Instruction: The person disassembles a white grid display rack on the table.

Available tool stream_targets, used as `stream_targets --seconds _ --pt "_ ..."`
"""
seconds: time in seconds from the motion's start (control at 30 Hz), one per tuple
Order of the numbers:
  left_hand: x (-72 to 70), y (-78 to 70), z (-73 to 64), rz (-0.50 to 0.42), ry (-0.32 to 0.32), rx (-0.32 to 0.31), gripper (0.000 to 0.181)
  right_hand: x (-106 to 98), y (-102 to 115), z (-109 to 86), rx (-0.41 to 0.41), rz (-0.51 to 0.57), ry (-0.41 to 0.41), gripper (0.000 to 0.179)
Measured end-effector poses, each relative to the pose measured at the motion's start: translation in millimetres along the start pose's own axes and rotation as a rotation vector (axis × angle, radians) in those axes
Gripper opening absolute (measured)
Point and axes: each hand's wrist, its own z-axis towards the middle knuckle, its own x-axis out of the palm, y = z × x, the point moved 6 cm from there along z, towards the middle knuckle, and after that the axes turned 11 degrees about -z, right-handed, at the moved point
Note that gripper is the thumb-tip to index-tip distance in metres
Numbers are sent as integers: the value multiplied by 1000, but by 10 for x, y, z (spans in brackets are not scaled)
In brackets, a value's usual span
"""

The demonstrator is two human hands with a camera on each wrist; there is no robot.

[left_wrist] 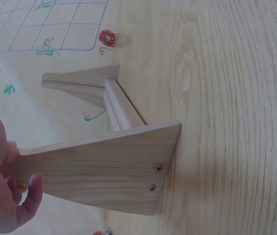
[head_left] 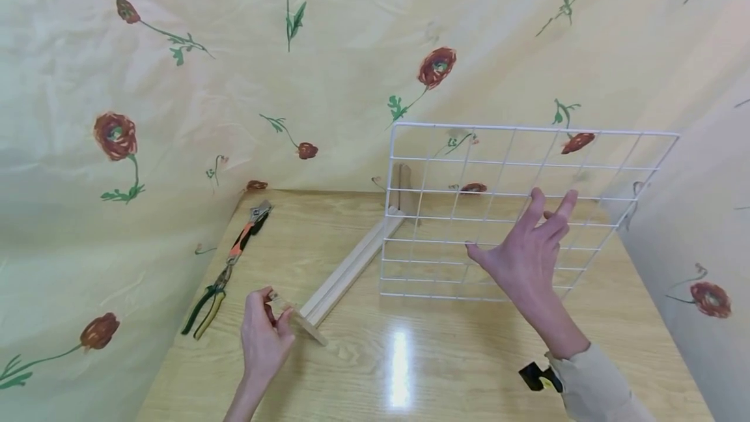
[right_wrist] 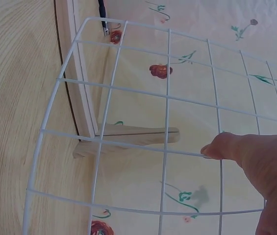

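My left hand (head_left: pixel 263 334) pinches the upper end of a wooden side piece, part of a wooden stand (left_wrist: pixel 99 169). Two screw heads show on that side piece. A grooved wooden bar (head_left: pixel 351 269) joins it to a similar side piece (right_wrist: pixel 133 135) at the far end. My right hand (head_left: pixel 527 256) holds a white wire grid panel (head_left: pixel 465 161) at its middle, fingers spread across the wires. In the right wrist view the thumb (right_wrist: pixel 221 147) lies against a wire; the other fingers are hidden there. The panel stands tilted to the right of the bar, partly in front of the far side piece.
Pliers with green and yellow handles (head_left: pixel 205 305) and a tool with orange and black handles (head_left: pixel 243 236) lie at the table's left. Flower-patterned sheeting (head_left: pixel 346 70) encloses the wooden table (head_left: pixel 346 383) at the back and sides. A black object (head_left: pixel 533 376) shows beside the right sleeve.
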Motion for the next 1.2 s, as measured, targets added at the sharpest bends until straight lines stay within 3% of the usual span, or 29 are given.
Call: stream_targets --seconds 0.53,1.2 --pt "-15 -2 -27 13 -33 -14 58 -14 -13 -27 -22 -17 -32 130" --pt "-17 -22 -65 38 -76 -26 58 23 -43 -48 9 -25 18 132"
